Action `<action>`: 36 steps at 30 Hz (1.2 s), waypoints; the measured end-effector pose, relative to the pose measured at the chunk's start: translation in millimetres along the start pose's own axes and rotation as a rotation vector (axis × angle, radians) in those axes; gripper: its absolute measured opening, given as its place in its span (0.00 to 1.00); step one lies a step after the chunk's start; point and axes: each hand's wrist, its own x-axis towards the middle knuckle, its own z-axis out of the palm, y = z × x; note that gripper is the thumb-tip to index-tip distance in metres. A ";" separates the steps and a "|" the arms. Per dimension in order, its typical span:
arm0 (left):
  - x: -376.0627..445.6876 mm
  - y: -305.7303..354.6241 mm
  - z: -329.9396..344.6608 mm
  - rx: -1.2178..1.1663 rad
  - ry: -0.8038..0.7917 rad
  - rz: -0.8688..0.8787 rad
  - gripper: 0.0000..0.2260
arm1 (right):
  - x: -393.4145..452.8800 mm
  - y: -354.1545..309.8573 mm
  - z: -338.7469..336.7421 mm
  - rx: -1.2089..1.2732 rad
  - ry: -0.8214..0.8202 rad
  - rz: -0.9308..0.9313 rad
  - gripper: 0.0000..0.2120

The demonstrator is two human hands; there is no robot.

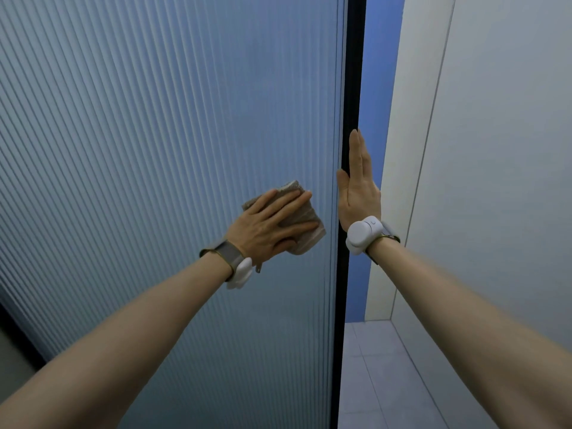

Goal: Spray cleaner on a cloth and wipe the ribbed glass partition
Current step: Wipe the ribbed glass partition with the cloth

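From the head camera I see a tall ribbed glass partition, blue-grey and frosted, with fine vertical ridges running its full height. It fills the left and middle of my view. Its right edge is bound by a narrow black metal frame strip that runs from top to bottom.

My left hand is flat against the glass, fingers spread and extended, pressing a folded beige-brown cloth onto the ribbed surface. The cloth sits just left of the black frame, around mid-height in the picture, and its corners stick out above and to the right of my fingers. The hand is not closed around the cloth; it pins it against the pane with the palm and fingers.

My right hand is open, fingers straight and together, pointing upward. It lies along the black frame strip at the partition's edge, with the thumb on the glass side and the fingers on the far side of the strip. It holds nothing.

Each wrist carries a white plastic sensor pod on a grey strap: left wristband, right wristband.

To the right of the frame I see a blue wall strip, then a pale grey wall panel, and below them a light tiled floor.
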 end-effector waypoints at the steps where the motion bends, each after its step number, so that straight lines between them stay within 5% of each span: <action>1: 5.4 -4.9 -4.8 -0.002 0.002 -0.011 0.25 | 0.7 0.4 -0.1 -0.004 0.004 -0.003 0.29; 8: 65.4 -74.6 -45.0 0.044 0.046 -0.161 0.24 | 2.7 2.0 -10.2 -0.016 -0.031 -0.019 0.28; 22: -11.5 21.6 4.1 -0.008 -0.080 0.022 0.26 | -1.5 1.5 -4.6 -0.017 -0.004 -0.026 0.28; 36: 50.0 -50.6 -35.2 0.039 -0.010 -0.028 0.25 | -4.1 -3.0 -11.1 0.048 -0.062 0.056 0.26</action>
